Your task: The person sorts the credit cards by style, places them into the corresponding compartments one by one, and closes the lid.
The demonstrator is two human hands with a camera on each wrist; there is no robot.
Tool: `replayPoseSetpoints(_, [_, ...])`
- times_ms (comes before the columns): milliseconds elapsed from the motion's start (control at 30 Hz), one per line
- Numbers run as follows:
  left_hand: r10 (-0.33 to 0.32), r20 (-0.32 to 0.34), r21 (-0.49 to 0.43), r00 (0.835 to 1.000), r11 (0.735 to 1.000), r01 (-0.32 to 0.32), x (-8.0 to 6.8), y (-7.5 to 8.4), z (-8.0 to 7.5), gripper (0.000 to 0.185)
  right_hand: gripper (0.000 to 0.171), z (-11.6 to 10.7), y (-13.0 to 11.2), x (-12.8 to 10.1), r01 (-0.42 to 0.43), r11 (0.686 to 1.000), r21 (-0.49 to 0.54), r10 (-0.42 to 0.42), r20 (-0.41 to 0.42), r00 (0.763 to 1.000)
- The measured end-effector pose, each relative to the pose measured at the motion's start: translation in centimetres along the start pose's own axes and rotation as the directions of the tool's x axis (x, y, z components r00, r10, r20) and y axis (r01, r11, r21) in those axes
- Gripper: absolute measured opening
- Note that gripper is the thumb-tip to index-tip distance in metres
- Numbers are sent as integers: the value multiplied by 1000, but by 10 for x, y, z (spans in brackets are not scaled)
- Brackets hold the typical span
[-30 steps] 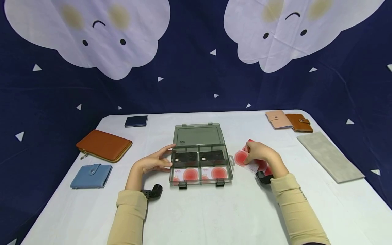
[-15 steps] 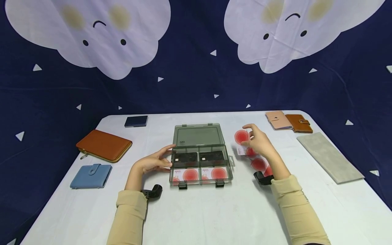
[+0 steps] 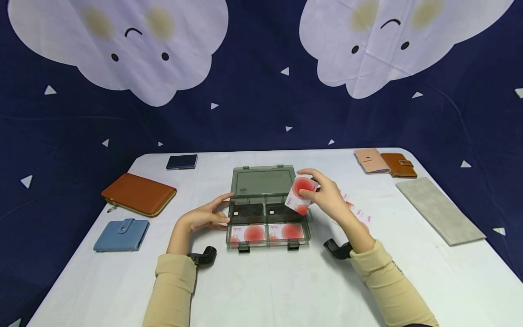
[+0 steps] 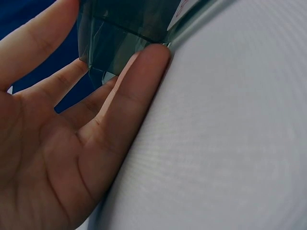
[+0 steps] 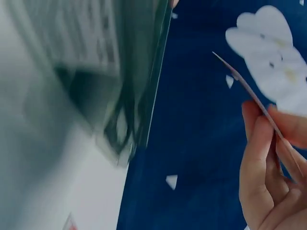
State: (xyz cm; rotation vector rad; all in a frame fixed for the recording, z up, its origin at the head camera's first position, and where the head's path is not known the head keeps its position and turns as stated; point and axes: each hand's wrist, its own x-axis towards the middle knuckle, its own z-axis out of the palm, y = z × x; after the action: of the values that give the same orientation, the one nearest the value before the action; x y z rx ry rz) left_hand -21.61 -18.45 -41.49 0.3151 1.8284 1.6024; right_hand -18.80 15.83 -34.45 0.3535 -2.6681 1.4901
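Observation:
A green see-through box (image 3: 267, 245) lies in the middle of the table, its lid (image 3: 264, 180) folded open at the back. Two black cards (image 3: 247, 210) occupy its back compartments; red-and-white cards (image 3: 248, 233) lie in the front two. My left hand (image 3: 203, 216) rests its outstretched fingers (image 4: 79, 72) against the box's left side. Between thumb and fingers, my right hand (image 3: 330, 198) pinches a red-and-white card (image 3: 300, 195) above the box's right back compartment. The right wrist view catches this held card (image 5: 259, 103) edge-on, raised off the table.
Several loose red-and-white cards (image 3: 358, 212) lie right of the box. On the left are a brown zip wallet (image 3: 140, 193), a blue wallet (image 3: 122, 235) and a dark flat case (image 3: 181, 161). Pink (image 3: 372, 161) and brown (image 3: 399, 164) wallets and a grey pad (image 3: 441, 210) lie right.
The right hand has lifted a card from the pile on the right and carried it left over the box. My left hand has stayed against the box.

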Motion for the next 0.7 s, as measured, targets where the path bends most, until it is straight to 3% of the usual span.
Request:
replayPoseSetpoints(100, [0, 5, 0, 1000, 1000, 0, 0, 0, 0, 87, 35, 10, -8, -6, -6, 999, 39, 5, 13, 1000])
replayPoseSetpoints(200, [1, 5, -3, 1000, 1000, -1, -1, 0, 0, 87, 28, 20, -13, -11, -32, 996, 79, 24, 94, 995])
replayPoseSetpoints(433, [7, 12, -21, 1000, 1000, -7, -1, 0, 0, 86, 31, 48, -16, -20, -31, 982, 187, -23, 279, 960])
replayPoseSetpoints(700, [6, 15, -13, 1000, 1000, -5, 0, -1, -1, 87, 32, 71, -11, -25, 13, 997, 71, -36, 339, 940])
